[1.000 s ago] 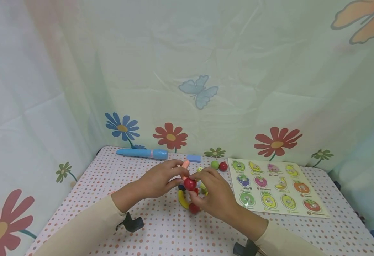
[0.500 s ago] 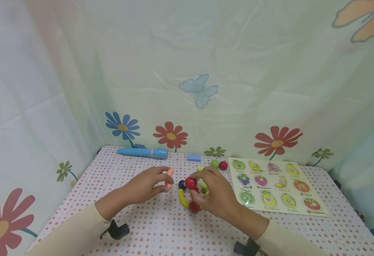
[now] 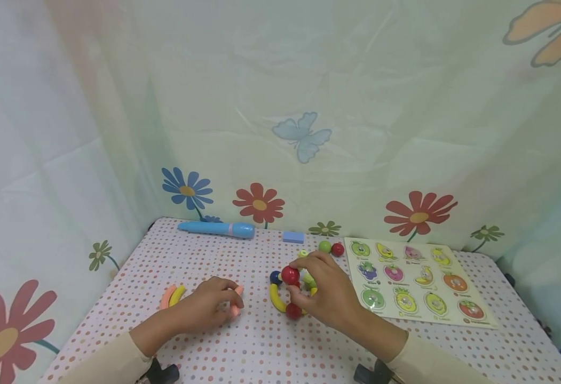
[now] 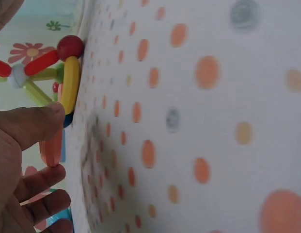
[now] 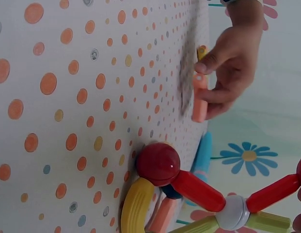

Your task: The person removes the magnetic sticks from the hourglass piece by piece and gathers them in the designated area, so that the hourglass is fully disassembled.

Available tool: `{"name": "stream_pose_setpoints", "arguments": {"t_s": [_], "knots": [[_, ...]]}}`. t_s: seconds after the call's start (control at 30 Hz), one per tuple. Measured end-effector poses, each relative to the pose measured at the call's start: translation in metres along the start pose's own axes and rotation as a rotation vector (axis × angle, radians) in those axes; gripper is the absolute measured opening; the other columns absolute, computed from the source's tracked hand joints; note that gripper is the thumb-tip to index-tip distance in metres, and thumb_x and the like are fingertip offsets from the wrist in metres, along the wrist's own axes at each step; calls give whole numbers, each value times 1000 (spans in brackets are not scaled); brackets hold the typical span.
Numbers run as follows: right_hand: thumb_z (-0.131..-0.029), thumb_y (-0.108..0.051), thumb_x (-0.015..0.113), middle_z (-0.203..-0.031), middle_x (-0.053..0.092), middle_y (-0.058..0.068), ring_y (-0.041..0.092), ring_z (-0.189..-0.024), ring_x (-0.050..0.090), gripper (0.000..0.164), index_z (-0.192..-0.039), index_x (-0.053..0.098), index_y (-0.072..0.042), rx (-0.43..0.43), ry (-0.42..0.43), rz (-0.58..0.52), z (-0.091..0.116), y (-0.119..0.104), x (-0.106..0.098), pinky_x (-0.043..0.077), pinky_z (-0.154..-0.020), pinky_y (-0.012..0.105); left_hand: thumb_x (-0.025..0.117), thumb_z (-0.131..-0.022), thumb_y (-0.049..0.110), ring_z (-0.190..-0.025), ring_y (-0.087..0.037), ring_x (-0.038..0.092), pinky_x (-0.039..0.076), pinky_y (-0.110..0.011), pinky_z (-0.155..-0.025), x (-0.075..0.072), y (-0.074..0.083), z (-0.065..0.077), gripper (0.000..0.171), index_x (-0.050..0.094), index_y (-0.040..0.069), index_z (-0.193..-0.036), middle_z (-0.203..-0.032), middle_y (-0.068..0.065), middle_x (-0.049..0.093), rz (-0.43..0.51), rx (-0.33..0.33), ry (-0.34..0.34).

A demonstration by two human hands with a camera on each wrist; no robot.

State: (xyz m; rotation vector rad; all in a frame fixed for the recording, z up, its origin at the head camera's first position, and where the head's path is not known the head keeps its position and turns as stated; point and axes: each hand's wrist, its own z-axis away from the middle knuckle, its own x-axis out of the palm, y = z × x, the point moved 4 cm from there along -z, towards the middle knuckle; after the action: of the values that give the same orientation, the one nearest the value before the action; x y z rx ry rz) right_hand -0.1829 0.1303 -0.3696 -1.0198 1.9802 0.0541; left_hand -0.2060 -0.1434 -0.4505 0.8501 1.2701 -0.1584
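Note:
My left hand [image 3: 208, 305] pinches a salmon-coloured toy stick [image 5: 199, 104] between thumb and fingers, just above the tabletop left of centre. My right hand [image 3: 330, 285] grips a red ball [image 3: 290, 275] at the top of a built shape of balls and sticks. In the right wrist view, red sticks [image 5: 198, 191] meet at a white ball [image 5: 232, 212], with light green sticks [image 5: 269, 222] joined there too. A lower red ball [image 5: 159, 163] touches a curved yellow stick [image 4: 70, 85]. A dark blue ball [image 3: 275, 277] sits at the shape's left; my right hand hides part of it.
Curved salmon [image 3: 167, 296] and yellow [image 3: 176, 295] sticks lie beyond my left wrist. At the back are a long blue wand-like object [image 3: 215, 229], a blue block [image 3: 293, 237], a green ball [image 3: 325, 246] and another red ball [image 3: 338, 249]. A fruit-picture board [image 3: 365, 313] lies right.
My left hand has drawn away from the red ball, moving left and nearer the body with the salmon stick. My right hand stays at the red ball.

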Motion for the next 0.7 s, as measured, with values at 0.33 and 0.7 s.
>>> {"name": "stream_pose_setpoints", "arguments": {"t_s": [0.33,0.7], "knots": [[-75,-20,91,-114,69,-7,13,-113,55,45,-114,68,-15,7,-6,-20,1,1,-1,57,-86,32,78,-93,24,-132,-31,43,30,-65,-106,6,-3,8,22,73,38,-108,-140,-2,58,-67,17,-17],[-75,-20,91,-115,68,-7,12,-114,54,46,-115,68,-16,11,-12,-30,2,2,-1,57,-86,31,82,-87,28,-134,-27,44,33,-62,-109,7,-6,3,58,60,29,-140,-143,11,57,-37,-54,-42]]}}
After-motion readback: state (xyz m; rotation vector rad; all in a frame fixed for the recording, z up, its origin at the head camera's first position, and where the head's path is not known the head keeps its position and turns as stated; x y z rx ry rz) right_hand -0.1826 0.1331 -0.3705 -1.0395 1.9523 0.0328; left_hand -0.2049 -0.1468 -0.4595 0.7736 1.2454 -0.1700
